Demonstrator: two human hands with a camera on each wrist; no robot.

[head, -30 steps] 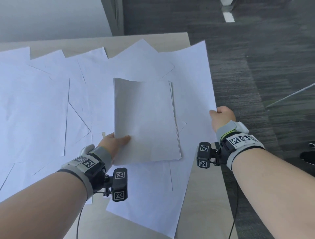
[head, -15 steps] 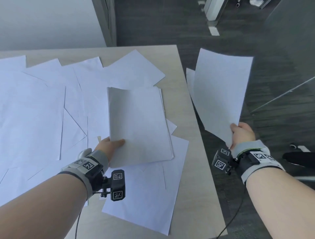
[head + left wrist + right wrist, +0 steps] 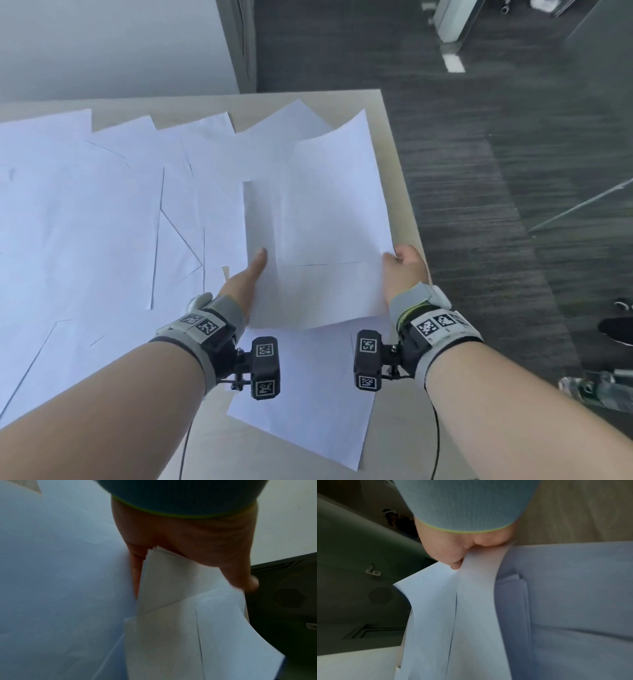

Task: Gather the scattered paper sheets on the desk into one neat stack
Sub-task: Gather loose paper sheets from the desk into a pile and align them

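Observation:
A grey-white stack of paper [image 3: 262, 212] lies near the desk's right side. My left hand [image 3: 250, 277] grips its near left corner, thumb on top and fingers beneath, as the left wrist view shows: left hand [image 3: 188, 540], stack [image 3: 171, 585]. My right hand [image 3: 407, 270] pinches the near right corner of loose white sheets [image 3: 335, 205] that lie curved over the stack and cover most of it. In the right wrist view the right hand [image 3: 453, 547] holds two sheets [image 3: 471, 601] above the stack [image 3: 519, 582]. Several scattered sheets [image 3: 85, 212] overlap across the left of the desk.
One sheet [image 3: 308, 394] lies under my wrists at the desk's near edge. The beige desk [image 3: 388, 171] ends just right of the stack, with dark carpet [image 3: 496, 240] beyond. A shoe [image 3: 616, 330] is on the floor at the right. A pale wall stands behind.
My right hand lifted the sheets off the desk's right edge, swung them out over the floor, then brought them left onto the stack. The left hand kept its hold on the stack.

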